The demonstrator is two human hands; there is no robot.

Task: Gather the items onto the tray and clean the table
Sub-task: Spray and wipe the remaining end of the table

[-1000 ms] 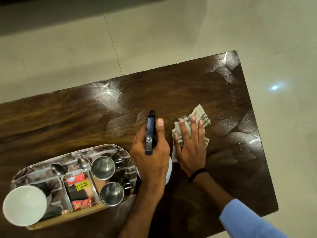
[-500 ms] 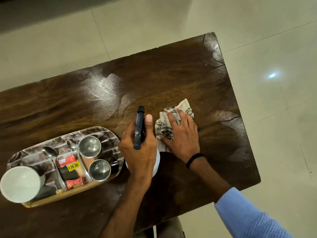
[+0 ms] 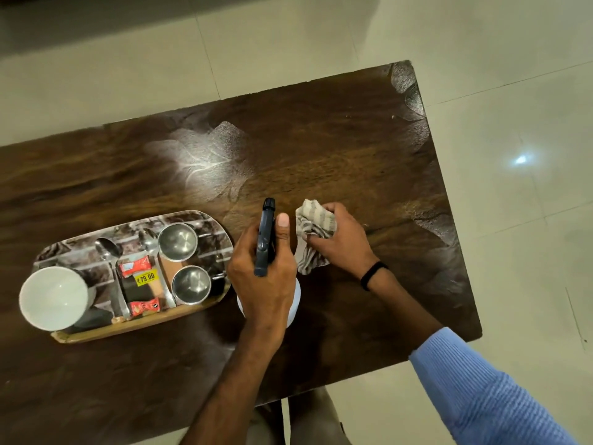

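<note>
just right of the spray bottle (image 3: 265,236) gripped by the left hand (image 3: 266,277), the right hand (image 3: 340,242) bunches the cloth (image 3: 313,226); unwiped table (image 3: 337,149) lies ahead.

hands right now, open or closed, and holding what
Left hand: closed, fingers curled round the spray bottle.
Right hand: closed, fingers bunching the striped cloth on the table.

Glossy wood table (image 3: 337,149), metal cups (image 3: 177,241).
</note>
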